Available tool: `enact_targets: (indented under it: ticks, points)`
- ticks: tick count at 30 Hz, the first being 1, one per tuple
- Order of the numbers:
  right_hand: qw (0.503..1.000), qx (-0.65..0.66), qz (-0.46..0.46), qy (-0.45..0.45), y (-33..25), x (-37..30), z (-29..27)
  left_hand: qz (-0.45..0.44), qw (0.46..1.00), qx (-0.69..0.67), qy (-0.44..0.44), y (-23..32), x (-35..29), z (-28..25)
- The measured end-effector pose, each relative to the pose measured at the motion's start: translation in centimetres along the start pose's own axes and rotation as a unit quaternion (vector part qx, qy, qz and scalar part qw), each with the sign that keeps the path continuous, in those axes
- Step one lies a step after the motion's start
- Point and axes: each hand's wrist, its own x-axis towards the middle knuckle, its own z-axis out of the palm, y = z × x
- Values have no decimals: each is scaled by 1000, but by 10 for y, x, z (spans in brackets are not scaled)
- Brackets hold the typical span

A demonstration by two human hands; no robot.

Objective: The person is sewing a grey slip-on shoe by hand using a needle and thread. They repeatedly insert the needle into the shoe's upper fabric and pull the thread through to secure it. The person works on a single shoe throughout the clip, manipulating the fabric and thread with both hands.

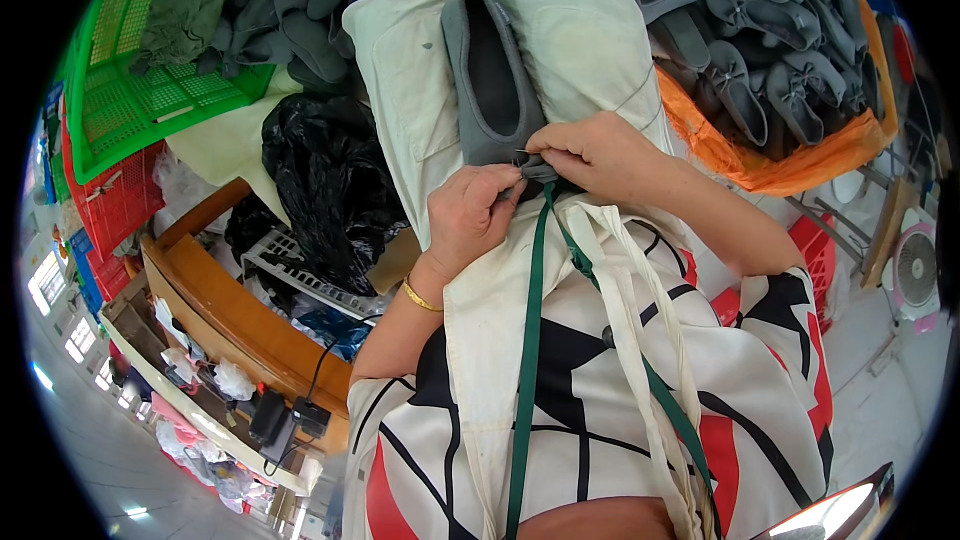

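Note:
A dark grey slipper (500, 90) lies on a white cloth-covered cushion (590, 20), its heel pointing away from me and its toe close to my body. My left hand (468, 215) is closed at the toe, thumb and forefinger pinching a small grey fabric bow (540, 172). From the other side my right hand (595, 160) also pinches closed, just above the bow. A thin, needle-like sliver (522, 150) shows at its fingertips, too small to make out surely. Both hands nearly meet there, and the fingers partly hide the bow.
Grey slippers fill an orange sack (800, 175) at the right, and more (300, 20) are heaped at the far left by a green crate (150, 100). Left of the cushion are a black plastic bag (330, 180) and a wooden chair (230, 290). A fan (912, 265) stands right.

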Motion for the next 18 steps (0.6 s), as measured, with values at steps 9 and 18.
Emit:
enact_targets:
  ticks: [9, 18]
  points:
    - [999, -33, -29, -16, -2, 7, -4, -2, 1000, 3, -2, 1, 0, 0]
    - [998, -24, -55, 0, 14, 14, 11, -32, 999, -29, 10, -1, -7, 3]
